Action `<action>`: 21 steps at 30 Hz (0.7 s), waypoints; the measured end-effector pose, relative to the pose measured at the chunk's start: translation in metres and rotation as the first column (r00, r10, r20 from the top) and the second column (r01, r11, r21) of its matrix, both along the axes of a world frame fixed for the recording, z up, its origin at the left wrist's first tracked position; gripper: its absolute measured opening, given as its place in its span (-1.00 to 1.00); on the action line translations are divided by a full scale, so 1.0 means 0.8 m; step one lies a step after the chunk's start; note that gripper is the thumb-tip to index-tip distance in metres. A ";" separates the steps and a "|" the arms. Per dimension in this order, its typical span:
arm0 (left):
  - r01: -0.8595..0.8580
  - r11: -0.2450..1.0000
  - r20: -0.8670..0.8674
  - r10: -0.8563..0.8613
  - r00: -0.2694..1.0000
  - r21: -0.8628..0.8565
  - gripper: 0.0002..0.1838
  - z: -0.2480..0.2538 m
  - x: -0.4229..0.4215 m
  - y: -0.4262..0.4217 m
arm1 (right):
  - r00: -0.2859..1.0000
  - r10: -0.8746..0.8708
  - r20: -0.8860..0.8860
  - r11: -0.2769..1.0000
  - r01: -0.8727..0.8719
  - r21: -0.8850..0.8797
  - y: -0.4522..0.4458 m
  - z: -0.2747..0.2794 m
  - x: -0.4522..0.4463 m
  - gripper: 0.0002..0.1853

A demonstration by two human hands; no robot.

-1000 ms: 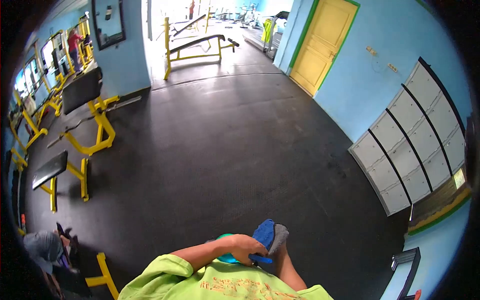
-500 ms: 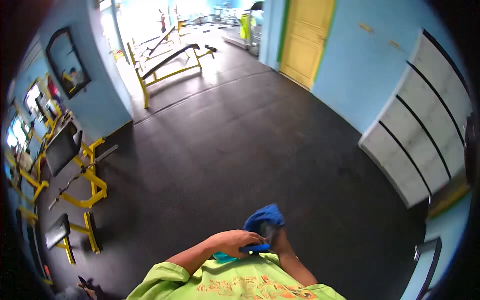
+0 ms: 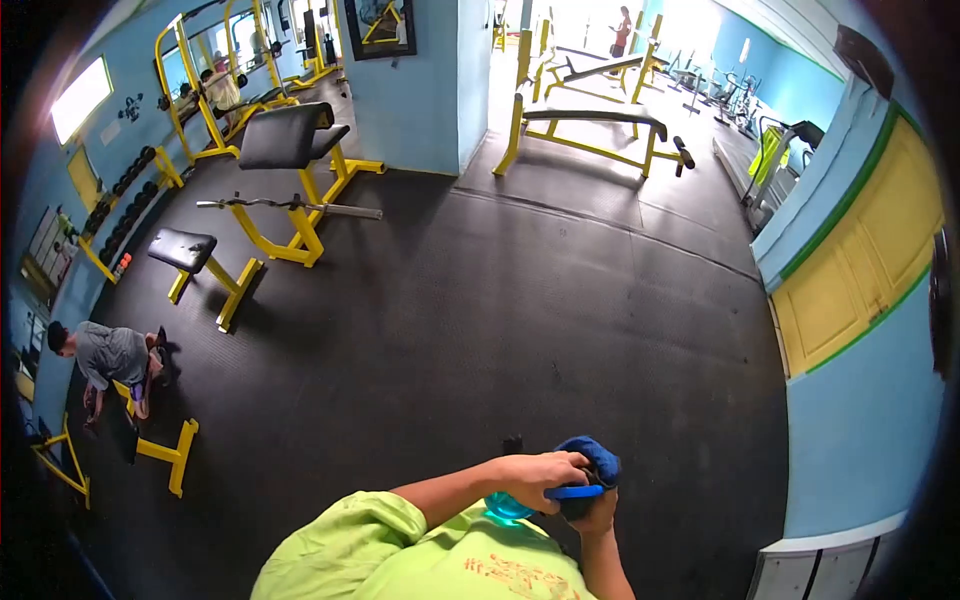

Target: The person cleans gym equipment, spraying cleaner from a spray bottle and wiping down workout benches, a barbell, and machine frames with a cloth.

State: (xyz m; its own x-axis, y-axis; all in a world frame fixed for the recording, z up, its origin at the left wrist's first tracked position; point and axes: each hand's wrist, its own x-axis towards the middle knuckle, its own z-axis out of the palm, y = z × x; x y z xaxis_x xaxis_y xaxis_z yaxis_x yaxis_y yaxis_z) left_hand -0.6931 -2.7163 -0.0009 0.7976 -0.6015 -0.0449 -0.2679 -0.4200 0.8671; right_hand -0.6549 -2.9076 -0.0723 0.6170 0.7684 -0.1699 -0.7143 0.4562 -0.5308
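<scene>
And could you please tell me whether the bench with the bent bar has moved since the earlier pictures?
No, the bench keeps its place near the blue wall; only the view has shifted.

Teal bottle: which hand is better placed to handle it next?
Probably the left hand: it is close beside the teal bottle. The right hand sits farther over, at the blue cloth.
</scene>
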 end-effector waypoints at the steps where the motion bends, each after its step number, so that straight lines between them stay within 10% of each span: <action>1: 0.000 0.998 -0.020 -0.001 1.000 -0.060 -0.29 -0.014 0.031 0.008 | 0.999 -0.022 -0.046 0.997 0.019 -0.071 0.002 -0.006 0.025 -0.30; 4: 0.048 0.984 -0.064 -0.060 0.996 -0.171 -0.30 -0.036 0.141 0.022 | 0.983 -0.084 0.161 0.876 0.150 -0.459 -0.003 0.023 0.125 -0.27; 6: 0.086 0.987 0.012 -0.085 0.996 -0.136 -0.26 -0.035 0.207 0.027 | 0.993 -0.053 -0.106 0.991 0.039 -0.130 -0.022 -0.003 0.190 -0.29; 13: -0.002 0.976 -0.151 -0.031 0.988 -0.216 -0.30 0.020 0.412 0.073 | 0.893 -0.448 -0.030 0.892 0.449 0.044 -0.005 0.053 0.406 -0.38; 21: -0.388 0.909 -0.342 0.319 0.884 -0.155 -0.43 -0.040 0.589 0.138 | 0.913 -0.312 -0.263 0.947 0.276 -0.165 0.061 -0.060 0.577 -0.48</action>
State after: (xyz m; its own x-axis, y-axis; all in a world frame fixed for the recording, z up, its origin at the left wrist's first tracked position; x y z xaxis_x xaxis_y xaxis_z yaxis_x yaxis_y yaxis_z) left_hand -0.2218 -2.6057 -0.0329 0.9266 -0.3041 -0.2211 0.1525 -0.2336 0.9603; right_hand -0.1936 -2.8588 -0.1203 0.7245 0.5216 -0.4505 -0.6855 0.6136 -0.3919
